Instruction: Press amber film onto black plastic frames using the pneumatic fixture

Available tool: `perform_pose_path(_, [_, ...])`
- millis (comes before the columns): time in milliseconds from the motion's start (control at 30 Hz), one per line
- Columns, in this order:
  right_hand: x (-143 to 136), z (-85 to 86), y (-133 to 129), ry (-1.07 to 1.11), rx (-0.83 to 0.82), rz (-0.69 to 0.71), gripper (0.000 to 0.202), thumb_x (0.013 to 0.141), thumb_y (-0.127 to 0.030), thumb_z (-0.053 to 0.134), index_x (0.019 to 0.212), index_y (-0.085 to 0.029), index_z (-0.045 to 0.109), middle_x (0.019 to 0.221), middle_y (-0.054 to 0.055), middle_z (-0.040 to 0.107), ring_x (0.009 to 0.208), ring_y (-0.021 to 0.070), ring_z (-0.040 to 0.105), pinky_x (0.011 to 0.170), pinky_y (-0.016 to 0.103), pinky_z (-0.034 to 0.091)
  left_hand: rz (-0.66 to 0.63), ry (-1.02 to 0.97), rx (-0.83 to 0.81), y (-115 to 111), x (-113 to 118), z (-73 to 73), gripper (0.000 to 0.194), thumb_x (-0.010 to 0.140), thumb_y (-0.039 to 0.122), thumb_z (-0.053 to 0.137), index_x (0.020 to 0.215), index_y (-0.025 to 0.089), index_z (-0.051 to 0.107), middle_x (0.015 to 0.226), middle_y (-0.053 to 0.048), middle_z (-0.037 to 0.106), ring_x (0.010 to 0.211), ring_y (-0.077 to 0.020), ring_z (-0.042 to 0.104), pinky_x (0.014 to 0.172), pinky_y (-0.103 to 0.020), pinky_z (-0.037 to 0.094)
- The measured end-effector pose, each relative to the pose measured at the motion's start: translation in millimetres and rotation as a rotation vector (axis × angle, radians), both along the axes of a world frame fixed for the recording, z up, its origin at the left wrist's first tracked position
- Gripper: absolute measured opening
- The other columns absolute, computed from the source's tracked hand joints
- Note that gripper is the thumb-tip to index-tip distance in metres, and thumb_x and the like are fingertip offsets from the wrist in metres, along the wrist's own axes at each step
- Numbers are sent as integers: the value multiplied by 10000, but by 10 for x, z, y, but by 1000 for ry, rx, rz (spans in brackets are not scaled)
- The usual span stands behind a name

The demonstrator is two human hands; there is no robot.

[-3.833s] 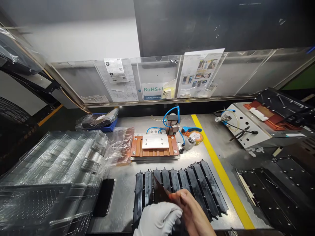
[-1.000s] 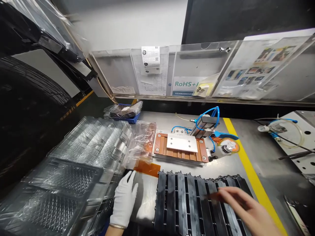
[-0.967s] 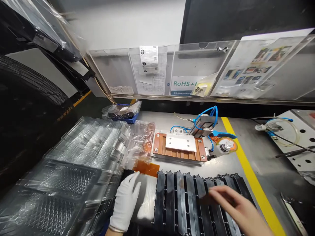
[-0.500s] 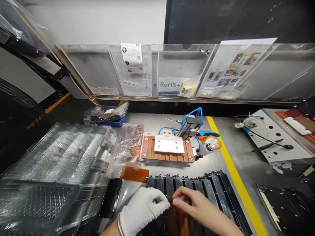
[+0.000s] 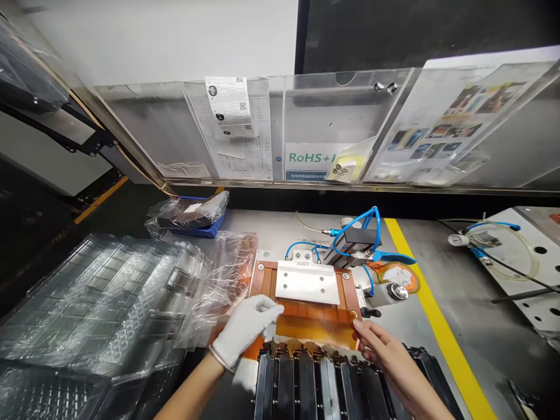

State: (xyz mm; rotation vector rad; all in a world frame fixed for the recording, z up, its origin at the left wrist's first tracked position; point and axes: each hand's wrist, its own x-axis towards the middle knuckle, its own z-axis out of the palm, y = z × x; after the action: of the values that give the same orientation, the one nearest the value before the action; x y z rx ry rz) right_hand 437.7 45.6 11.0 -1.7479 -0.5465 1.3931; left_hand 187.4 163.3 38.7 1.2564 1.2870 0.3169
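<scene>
A translucent amber film sheet (image 5: 317,328) is stretched between my two hands, just in front of the brown-and-white fixture (image 5: 350,294). My left hand (image 5: 251,326), in a white glove, pinches the film near its left end. Bare, my right hand (image 5: 378,344) pinches the right end between thumb and fingers. The film's far edge overlaps the front of the fixture, under or beside its white plate (image 5: 306,282); exact contact cannot be made out. Below the film lies a row of long black plastic parts (image 5: 306,385).
Clear plastic trays (image 5: 100,297) are stacked at the left beside a crumpled clear bag (image 5: 219,280). A blue bin (image 5: 214,226) with bagged parts stands behind. Blue air hoses (image 5: 374,227) rise from the fixture. Yellow tape (image 5: 441,326) runs down the right, near a white control box (image 5: 520,262).
Both hands have moved forward and apart, from above the black parts to the fixture's front edge. The amber film is now spread between them. The view has shifted slightly.
</scene>
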Motion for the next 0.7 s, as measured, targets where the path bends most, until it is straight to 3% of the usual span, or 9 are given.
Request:
perform_pose_path(167, [143,-167,494,-50,-56,54,514,598,-686,684,560,-211,492,470,-66,440,449,80,343,452,232,276,-53,58,1,426,117,-153,310,715,467,638,627,193,522,503,78,504,419,-74,420,451,-212,297])
perform_pose_path(300, [190,-255,722,-84,-111,78,475,636,-643,658,537,-229,448,426,-88,373,394,68,287,411,225,225,-62,121,-10,626,159,-261,312,759,453,596,606,198,504,422,87,474,376,-69,366,431,-206,267])
perform_pose_path(467, [218,-311,825,-97,-152,92,445,654,-615,644,554,-234,436,432,-90,378,374,59,272,391,212,189,-48,214,-22,702,202,-261,297,773,453,576,631,203,499,392,89,466,318,-63,306,381,-204,207])
perform_pose_path(700, [266,-373,873,-88,-170,100,425,701,-612,610,603,-223,470,426,-91,393,388,58,281,397,201,192,-38,243,-27,720,235,-193,306,768,475,581,639,212,491,409,86,481,308,-68,314,362,-209,235])
